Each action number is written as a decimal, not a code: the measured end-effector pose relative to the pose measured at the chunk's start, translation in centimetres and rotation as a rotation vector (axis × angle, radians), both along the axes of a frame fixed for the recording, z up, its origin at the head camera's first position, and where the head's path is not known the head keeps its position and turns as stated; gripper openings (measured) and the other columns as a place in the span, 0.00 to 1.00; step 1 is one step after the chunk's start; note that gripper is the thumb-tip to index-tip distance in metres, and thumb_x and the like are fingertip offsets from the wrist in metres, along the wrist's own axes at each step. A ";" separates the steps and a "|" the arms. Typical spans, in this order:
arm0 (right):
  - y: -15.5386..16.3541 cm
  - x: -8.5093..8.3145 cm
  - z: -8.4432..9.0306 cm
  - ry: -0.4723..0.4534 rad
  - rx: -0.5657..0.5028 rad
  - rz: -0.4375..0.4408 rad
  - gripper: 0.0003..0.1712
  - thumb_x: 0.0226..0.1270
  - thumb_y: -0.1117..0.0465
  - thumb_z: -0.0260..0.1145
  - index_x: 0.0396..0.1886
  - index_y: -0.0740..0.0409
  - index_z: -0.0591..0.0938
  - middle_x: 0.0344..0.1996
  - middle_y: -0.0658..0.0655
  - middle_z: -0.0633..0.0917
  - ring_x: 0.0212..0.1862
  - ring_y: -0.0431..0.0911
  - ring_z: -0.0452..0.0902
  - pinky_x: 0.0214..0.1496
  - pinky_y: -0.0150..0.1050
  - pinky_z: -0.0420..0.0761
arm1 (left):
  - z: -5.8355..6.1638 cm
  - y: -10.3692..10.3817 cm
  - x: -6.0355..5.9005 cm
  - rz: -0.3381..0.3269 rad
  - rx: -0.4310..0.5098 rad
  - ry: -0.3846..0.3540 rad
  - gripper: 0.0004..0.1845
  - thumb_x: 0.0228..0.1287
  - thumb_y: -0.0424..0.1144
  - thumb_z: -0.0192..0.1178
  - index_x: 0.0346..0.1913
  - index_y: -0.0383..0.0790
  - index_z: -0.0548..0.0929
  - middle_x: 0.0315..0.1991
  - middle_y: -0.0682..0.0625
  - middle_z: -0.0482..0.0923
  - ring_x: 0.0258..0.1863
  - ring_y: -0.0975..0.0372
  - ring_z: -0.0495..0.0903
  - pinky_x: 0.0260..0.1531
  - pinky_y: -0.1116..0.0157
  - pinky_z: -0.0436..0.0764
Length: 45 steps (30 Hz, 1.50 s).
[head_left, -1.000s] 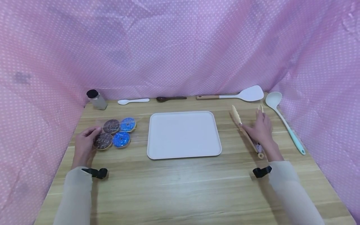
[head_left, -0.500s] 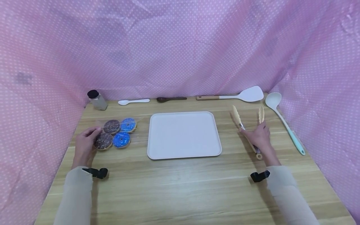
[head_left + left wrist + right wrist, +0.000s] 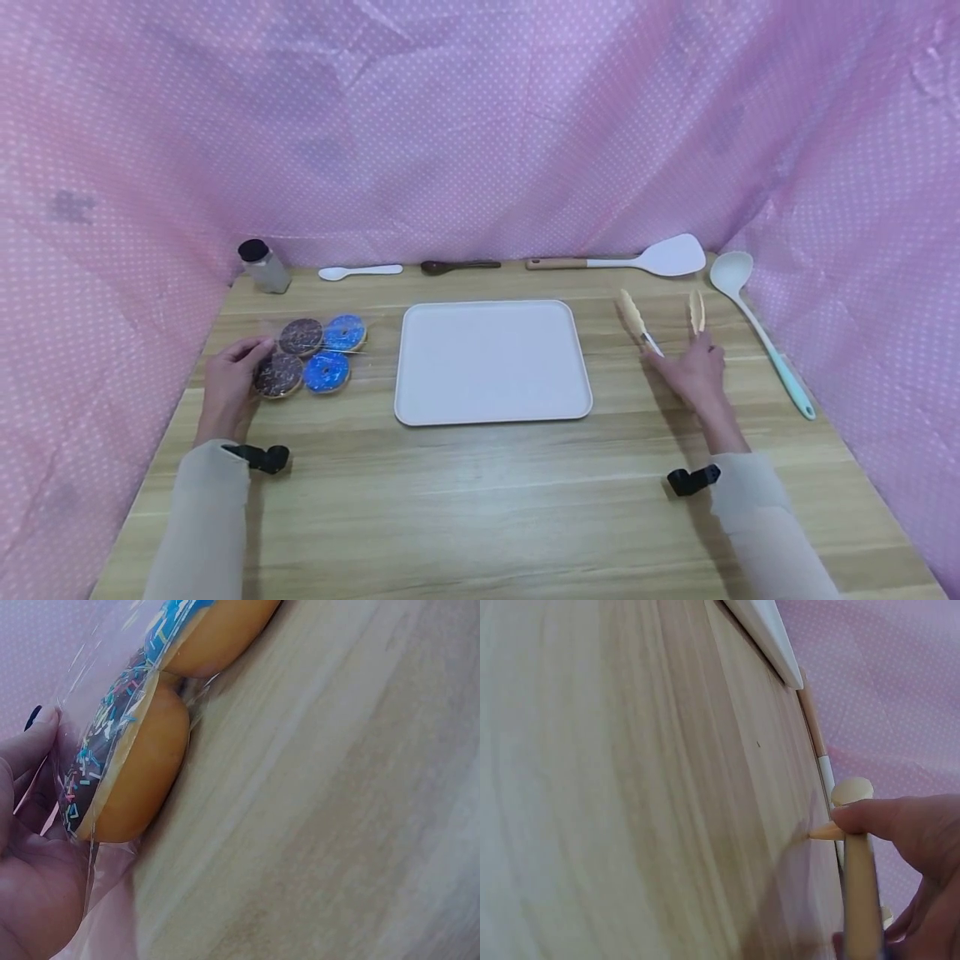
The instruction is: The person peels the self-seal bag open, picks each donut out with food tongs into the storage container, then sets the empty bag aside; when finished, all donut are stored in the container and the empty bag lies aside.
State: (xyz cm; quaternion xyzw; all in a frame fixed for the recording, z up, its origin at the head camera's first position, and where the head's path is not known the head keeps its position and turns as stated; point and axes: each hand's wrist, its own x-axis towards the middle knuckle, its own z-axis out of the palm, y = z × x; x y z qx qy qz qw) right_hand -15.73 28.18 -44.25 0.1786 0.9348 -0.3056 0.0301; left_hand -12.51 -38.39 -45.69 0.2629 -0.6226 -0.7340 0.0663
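Observation:
A clear packet of donuts (image 3: pixel 311 354), two chocolate and two blue, lies at the table's left. My left hand (image 3: pixel 232 383) holds its left edge; in the left wrist view the fingers (image 3: pixel 34 742) pinch the plastic wrap beside a chocolate donut (image 3: pixel 135 772). On the right, my right hand (image 3: pixel 693 371) grips pale yellow tongs (image 3: pixel 633 315) near their hinge, with both arms spread and pointing away from me. The right wrist view shows my thumb (image 3: pixel 900 825) pressed on one tong arm (image 3: pixel 859 877). A white tray (image 3: pixel 491 360) sits bare between the hands.
Along the back edge stand a small jar with a black lid (image 3: pixel 262 265), a white spoon (image 3: pixel 358 271), a brown spoon (image 3: pixel 457 267) and a white spatula (image 3: pixel 645 258). A white ladle (image 3: pixel 757 329) lies at the far right. Pink dotted cloth walls three sides.
My right hand has drawn back toward me with the tongs, which now show less of their hinge end. The left hand and the donut packet stay put.

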 end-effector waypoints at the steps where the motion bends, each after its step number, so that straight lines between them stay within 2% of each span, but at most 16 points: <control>1: 0.1 0.0 -0.1 0.000 -0.008 -0.011 0.64 0.54 0.35 0.68 0.70 0.74 0.47 0.60 0.84 0.56 0.58 0.73 0.59 0.61 0.66 0.64 | 0.0 0.0 0.0 -0.004 -0.005 -0.001 0.23 0.50 0.45 0.73 0.50 0.42 0.84 0.38 0.60 0.82 0.36 0.72 0.79 0.31 0.75 0.81; 3: 0.2 -0.1 -0.1 0.012 -0.014 -0.021 0.65 0.54 0.35 0.68 0.72 0.71 0.45 0.62 0.83 0.55 0.61 0.73 0.57 0.63 0.66 0.62 | 0.0 0.0 0.1 -0.009 0.003 0.005 0.23 0.50 0.45 0.73 0.50 0.42 0.84 0.39 0.59 0.82 0.35 0.71 0.79 0.31 0.75 0.81; 7: 0.0 -0.4 0.1 0.088 -0.039 -0.003 0.65 0.53 0.37 0.70 0.74 0.67 0.43 0.65 0.81 0.54 0.65 0.72 0.54 0.67 0.64 0.58 | 0.1 -0.1 0.2 -0.009 -0.047 -0.009 0.21 0.50 0.47 0.73 0.48 0.45 0.85 0.39 0.61 0.81 0.36 0.72 0.78 0.30 0.76 0.80; 12: -1.6 -1.2 0.9 0.234 -0.054 0.053 0.59 0.50 0.43 0.75 0.71 0.68 0.55 0.60 0.77 0.63 0.62 0.68 0.59 0.65 0.62 0.61 | 0.1 -0.2 0.2 -0.006 -0.076 -0.033 0.23 0.51 0.48 0.72 0.50 0.45 0.84 0.40 0.62 0.80 0.37 0.73 0.77 0.31 0.77 0.79; 15: -2.7 -1.8 1.5 0.273 -0.045 0.092 0.57 0.49 0.45 0.76 0.70 0.68 0.57 0.57 0.76 0.67 0.59 0.67 0.62 0.62 0.61 0.64 | 0.2 -0.1 0.2 -0.012 -0.022 -0.028 0.26 0.51 0.46 0.73 0.54 0.42 0.82 0.41 0.60 0.80 0.37 0.72 0.77 0.30 0.76 0.80; 19: -4.5 -2.3 1.9 0.284 -0.047 0.169 0.56 0.49 0.46 0.76 0.70 0.65 0.58 0.54 0.73 0.69 0.54 0.65 0.65 0.57 0.61 0.68 | 0.2 0.0 0.3 -0.017 0.045 -0.007 0.26 0.50 0.44 0.73 0.53 0.40 0.82 0.42 0.58 0.80 0.36 0.71 0.79 0.30 0.74 0.82; 22: -6.2 -2.5 2.1 0.303 -0.053 0.237 0.51 0.50 0.47 0.76 0.66 0.65 0.62 0.51 0.71 0.70 0.51 0.62 0.67 0.53 0.59 0.70 | 0.2 0.1 0.2 -0.015 0.034 -0.003 0.23 0.51 0.44 0.73 0.51 0.41 0.83 0.41 0.58 0.80 0.35 0.71 0.79 0.30 0.73 0.82; 25: -8.0 -2.7 2.2 0.311 -0.062 0.312 0.50 0.51 0.46 0.75 0.68 0.64 0.62 0.52 0.70 0.71 0.51 0.61 0.68 0.52 0.58 0.71 | 0.2 0.2 0.2 -0.014 0.008 -0.011 0.23 0.52 0.44 0.72 0.52 0.41 0.83 0.38 0.60 0.81 0.34 0.71 0.80 0.30 0.74 0.82; 29: -10.5 -2.9 2.4 0.329 -0.045 0.459 0.54 0.52 0.45 0.75 0.71 0.62 0.59 0.54 0.70 0.72 0.53 0.62 0.70 0.52 0.58 0.74 | 0.3 0.1 0.2 -0.022 0.025 -0.012 0.25 0.52 0.44 0.72 0.53 0.40 0.82 0.38 0.59 0.81 0.34 0.71 0.80 0.29 0.73 0.82; 33: -13.2 -3.1 2.6 0.336 -0.043 0.598 0.52 0.52 0.47 0.75 0.71 0.61 0.61 0.55 0.67 0.73 0.52 0.59 0.72 0.50 0.54 0.76 | 0.3 0.0 0.2 -0.024 0.043 -0.016 0.26 0.52 0.44 0.72 0.54 0.40 0.81 0.41 0.58 0.80 0.35 0.71 0.79 0.30 0.73 0.82; 37: -16.0 -3.1 2.6 0.310 -0.036 0.690 0.51 0.53 0.47 0.75 0.71 0.59 0.61 0.53 0.62 0.74 0.51 0.57 0.74 0.48 0.49 0.77 | 0.4 -0.1 0.1 -0.028 0.025 -0.028 0.27 0.52 0.45 0.72 0.55 0.41 0.81 0.43 0.58 0.79 0.36 0.71 0.78 0.31 0.74 0.82; 45: -20.7 -2.9 2.6 0.277 -0.016 0.843 0.45 0.54 0.49 0.74 0.69 0.57 0.66 0.52 0.61 0.77 0.49 0.52 0.75 0.48 0.46 0.77 | 0.4 -0.1 0.1 -0.038 -0.010 -0.043 0.28 0.52 0.47 0.71 0.56 0.40 0.80 0.42 0.59 0.78 0.35 0.71 0.77 0.28 0.74 0.81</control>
